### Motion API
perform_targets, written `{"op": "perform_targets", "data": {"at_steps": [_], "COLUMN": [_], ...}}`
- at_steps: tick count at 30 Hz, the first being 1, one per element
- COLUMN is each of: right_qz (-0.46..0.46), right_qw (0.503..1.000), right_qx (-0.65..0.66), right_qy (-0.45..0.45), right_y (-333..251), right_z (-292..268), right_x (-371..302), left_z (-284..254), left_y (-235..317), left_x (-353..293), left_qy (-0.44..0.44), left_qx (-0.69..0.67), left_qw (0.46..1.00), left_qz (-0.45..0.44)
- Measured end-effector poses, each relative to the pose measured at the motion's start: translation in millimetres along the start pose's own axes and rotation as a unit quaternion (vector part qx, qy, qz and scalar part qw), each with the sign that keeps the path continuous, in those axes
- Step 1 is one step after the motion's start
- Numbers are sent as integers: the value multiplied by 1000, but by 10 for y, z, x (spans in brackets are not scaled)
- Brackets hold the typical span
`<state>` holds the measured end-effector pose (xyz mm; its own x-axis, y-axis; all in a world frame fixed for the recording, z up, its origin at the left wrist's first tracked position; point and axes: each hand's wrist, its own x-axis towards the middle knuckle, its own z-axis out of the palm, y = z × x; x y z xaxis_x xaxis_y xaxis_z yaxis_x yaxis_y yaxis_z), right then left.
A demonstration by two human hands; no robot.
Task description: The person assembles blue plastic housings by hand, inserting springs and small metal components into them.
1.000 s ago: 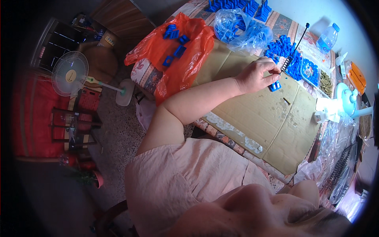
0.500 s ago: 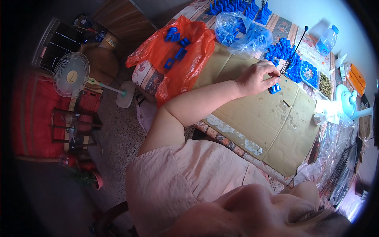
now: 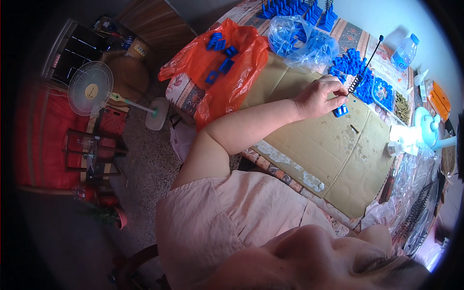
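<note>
My left hand [image 3: 316,99] reaches over the cardboard sheet [image 3: 333,147], its thumb and fingers pinched at the lower end of a black coil spring [image 3: 356,83]. A thin black rod with a small knob at its tip rises from the coil, leaning to the right. Just below the fingertips a small blue plastic piece [image 3: 341,110] shows, partly covered by the hand; whether the spring is fixed to it I cannot tell. A small dark piece [image 3: 354,129] lies on the cardboard to the right. My right hand is out of view.
An orange-red bag [image 3: 246,72] with blue parts lies left, a clear bag [image 3: 314,48] behind. Beyond the hand are a blue parts pile [image 3: 350,63], a tray [image 3: 383,92] and brass-coloured pieces [image 3: 402,107]. A bottle [image 3: 405,52] and a light-blue fan [image 3: 427,128] stand right.
The whole view has shifted slightly, so things sit a little further right. My left hand keeps its pinch on the spring.
</note>
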<state>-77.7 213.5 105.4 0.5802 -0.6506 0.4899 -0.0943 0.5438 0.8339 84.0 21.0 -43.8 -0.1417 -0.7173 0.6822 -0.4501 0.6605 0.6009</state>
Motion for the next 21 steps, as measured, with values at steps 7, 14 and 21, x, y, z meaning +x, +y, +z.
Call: {"op": "perform_targets", "data": {"at_steps": [7, 14, 21], "right_qz": [6, 15, 25], "right_qw": [1000, 999, 998], "right_qx": [12, 32, 56], "right_qy": [1, 4, 11], "right_y": [-153, -39, -96], "right_z": [458, 68, 153], "right_x": [-244, -15, 49], "left_z": [-13, 1, 4], "left_y": [1, -3, -16], "left_x": [-2, 6, -3], "left_qy": [2, 2, 3], "left_qx": [-4, 4, 2], "left_qw": [1000, 1000, 1000], "left_qz": [1, 4, 4]}}
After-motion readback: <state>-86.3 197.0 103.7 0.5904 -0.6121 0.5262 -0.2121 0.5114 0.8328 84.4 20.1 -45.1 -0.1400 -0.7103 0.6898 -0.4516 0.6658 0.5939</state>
